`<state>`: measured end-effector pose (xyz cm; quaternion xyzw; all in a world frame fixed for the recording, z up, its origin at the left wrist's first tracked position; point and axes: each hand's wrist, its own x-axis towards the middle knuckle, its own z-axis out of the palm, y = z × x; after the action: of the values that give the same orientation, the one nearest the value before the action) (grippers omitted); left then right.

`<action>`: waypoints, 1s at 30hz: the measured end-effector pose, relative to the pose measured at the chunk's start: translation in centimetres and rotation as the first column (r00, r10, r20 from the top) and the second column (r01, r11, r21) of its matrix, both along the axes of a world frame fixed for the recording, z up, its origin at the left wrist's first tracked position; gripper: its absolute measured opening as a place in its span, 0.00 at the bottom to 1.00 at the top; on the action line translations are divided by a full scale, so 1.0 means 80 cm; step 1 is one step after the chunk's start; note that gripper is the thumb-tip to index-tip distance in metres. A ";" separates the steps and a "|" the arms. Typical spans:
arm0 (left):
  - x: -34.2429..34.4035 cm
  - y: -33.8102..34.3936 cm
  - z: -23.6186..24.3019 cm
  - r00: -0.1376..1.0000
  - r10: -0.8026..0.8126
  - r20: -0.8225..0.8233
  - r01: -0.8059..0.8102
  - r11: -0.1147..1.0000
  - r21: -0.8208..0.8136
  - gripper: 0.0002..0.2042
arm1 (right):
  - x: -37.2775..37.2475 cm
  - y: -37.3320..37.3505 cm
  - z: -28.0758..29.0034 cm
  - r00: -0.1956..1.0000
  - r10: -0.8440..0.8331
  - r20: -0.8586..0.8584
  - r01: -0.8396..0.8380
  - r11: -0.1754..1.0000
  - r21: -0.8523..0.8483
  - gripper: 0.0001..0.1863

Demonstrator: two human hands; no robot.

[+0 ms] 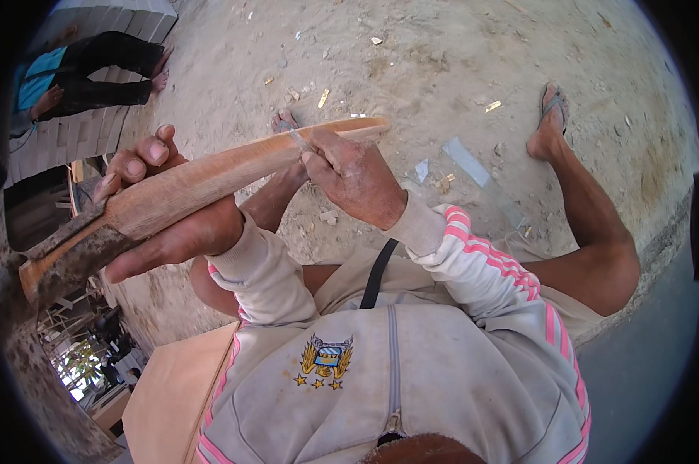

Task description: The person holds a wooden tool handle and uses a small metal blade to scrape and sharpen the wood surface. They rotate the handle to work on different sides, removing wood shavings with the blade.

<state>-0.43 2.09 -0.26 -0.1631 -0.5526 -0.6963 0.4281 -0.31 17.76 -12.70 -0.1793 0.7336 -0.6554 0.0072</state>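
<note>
A long carved piece of wood (202,182) lies slantwise in front of me, its thick notched end low at the left and its narrow rounded tip farther off to the right. Dark rough bark-like patches cover part of the thick end. From beneath, my left hand (202,228) cradles it, thumb on the near side and fingertips curled up on the far side. My right hand (353,174) is closed near the narrow part, pinching a thin clear shard (298,141) that looks like glass against the wood's upper face. Its fingers partly hide the shard.
Flat clear strips (467,161) and a small clear fragment (421,170) lie on the dusty ground (442,69) among wood chips. My sandalled foot (552,112) is at the right. Another person's legs (110,73) show at upper left. A pale wooden panel (172,394) stands at lower left.
</note>
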 end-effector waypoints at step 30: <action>-0.004 0.020 -0.006 0.980 0.182 -0.078 -0.188 0.978 -0.090 0.44 | 0.024 0.009 0.053 0.995 0.010 -0.094 -0.017 0.997 -0.070 0.08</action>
<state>-0.72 3.71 -0.78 -0.1556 -0.5832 -0.6198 0.5015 1.57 18.46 -8.49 -0.2150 0.7081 -0.6719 -0.0292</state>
